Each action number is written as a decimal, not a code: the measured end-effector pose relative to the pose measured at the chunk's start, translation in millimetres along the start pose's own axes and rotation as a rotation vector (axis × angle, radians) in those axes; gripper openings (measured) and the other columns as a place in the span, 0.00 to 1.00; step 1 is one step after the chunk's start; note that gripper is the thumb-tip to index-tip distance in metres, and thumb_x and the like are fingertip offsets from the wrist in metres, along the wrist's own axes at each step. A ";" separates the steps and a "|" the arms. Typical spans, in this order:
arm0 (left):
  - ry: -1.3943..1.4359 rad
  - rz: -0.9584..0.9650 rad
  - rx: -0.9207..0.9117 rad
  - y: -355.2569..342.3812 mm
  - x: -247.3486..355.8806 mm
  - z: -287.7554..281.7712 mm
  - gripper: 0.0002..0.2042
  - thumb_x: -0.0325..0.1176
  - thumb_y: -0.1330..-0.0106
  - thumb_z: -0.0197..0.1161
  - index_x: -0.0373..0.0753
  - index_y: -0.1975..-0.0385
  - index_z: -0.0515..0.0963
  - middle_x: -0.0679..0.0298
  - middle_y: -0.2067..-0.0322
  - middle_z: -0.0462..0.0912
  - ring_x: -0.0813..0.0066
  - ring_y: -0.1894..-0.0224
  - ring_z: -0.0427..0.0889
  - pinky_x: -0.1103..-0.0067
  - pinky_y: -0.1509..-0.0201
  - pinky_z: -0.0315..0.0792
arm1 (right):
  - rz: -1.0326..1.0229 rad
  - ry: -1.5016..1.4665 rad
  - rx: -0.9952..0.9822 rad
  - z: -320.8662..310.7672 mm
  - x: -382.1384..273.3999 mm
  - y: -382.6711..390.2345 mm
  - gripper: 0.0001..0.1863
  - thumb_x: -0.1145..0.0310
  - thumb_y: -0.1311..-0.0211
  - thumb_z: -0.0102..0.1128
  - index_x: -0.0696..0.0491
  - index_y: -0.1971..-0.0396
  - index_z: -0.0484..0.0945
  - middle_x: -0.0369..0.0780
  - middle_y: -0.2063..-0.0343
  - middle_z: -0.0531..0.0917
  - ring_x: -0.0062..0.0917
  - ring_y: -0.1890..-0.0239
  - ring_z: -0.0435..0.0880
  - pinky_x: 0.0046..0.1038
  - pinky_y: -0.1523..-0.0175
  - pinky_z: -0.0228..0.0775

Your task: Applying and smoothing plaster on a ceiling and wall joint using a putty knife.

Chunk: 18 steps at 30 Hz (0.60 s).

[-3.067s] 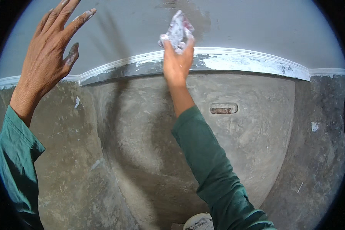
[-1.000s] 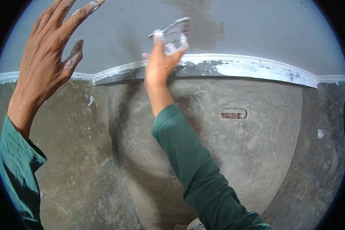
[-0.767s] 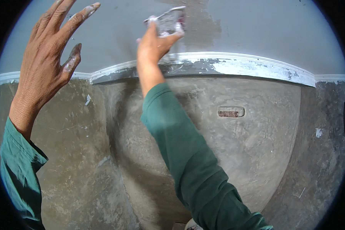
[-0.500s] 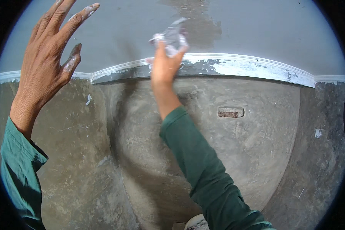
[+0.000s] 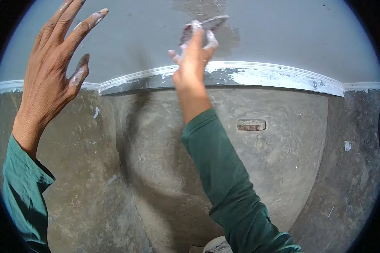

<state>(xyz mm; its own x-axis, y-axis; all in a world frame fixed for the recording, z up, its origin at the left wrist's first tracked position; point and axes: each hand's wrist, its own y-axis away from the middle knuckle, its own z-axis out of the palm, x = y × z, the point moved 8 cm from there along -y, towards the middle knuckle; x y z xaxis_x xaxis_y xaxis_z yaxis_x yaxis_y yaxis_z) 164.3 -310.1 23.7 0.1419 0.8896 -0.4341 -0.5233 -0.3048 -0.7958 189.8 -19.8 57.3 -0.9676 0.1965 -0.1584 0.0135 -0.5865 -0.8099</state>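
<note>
My right hand (image 5: 193, 63), blurred by motion, grips a thin flat grey piece (image 5: 215, 22) with a pale edge. Its exact kind is hard to make out; a darker, reddish part shows beside the fingers. White paste smears the fingertips. The piece is at a darker, damp-looking patch (image 5: 230, 40) on the smooth grey wall (image 5: 283, 31). Up at the left, my left hand (image 5: 55, 71) is open with fingers spread and nothing in it, in front of the wall. Whitish smears coat its thumb and index finger; I cannot tell whether it touches the wall.
Below the wall's smooth part runs a ledge (image 5: 278, 77) with white moulding and patchy white paint. Under it, a rough cement surface (image 5: 190, 168) has a small rectangular recess (image 5: 251, 125). A round whitish container (image 5: 217, 245) stands at the bottom edge, partly behind my right sleeve.
My right hand has moved slightly up and to the right, and the grey piece has turned so its thin edge shows. The left hand has hardly moved.
</note>
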 end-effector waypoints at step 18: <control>0.055 -0.010 0.098 11.3 -5.0 -13.6 0.37 0.26 0.34 0.60 0.67 0.26 0.63 0.72 0.21 0.53 0.65 0.20 0.51 0.58 0.15 0.47 | -0.097 0.048 0.056 -46.8 -4.3 -41.2 0.40 0.52 0.32 0.63 0.43 0.28 0.52 0.50 0.32 0.63 0.41 0.33 0.68 0.45 0.48 0.79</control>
<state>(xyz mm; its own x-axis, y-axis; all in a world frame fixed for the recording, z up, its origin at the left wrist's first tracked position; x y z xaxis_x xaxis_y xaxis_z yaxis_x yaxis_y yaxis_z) 169.1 -322.6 11.1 0.1921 0.8715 -0.4512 -0.6013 -0.2589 -0.7559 205.1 40.3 64.9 -0.9506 0.2908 -0.1087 -0.0950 -0.6057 -0.7900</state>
